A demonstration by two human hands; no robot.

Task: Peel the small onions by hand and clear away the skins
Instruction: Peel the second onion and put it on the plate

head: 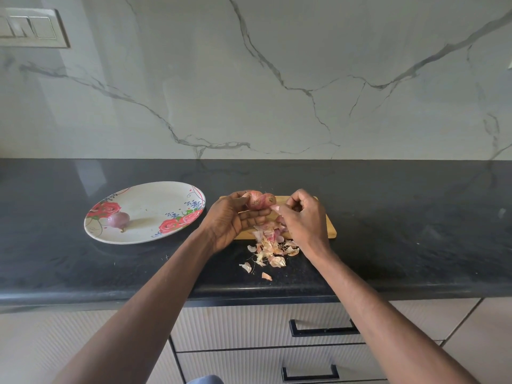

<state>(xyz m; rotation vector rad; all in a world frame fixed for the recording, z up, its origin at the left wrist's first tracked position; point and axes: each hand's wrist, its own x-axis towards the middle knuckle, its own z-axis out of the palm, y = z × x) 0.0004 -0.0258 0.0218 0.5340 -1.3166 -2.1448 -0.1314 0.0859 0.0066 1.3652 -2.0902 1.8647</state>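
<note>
1. In front of me runs a dark speckled counter (388, 217), glossy enough to catch pale reflections.
2. Behind the counter rises a pale marble-look wall (277, 79) crossed by thin grey veins.
3. High on that wall, far to the left of the counter's middle, sits a switch plate (32, 29).
4. Below the counter's front edge are cream ribbed drawers (249, 325) with black bar handles (322, 328).
5. Soft, even light falls across the counter, with no hard shadows.
</note>
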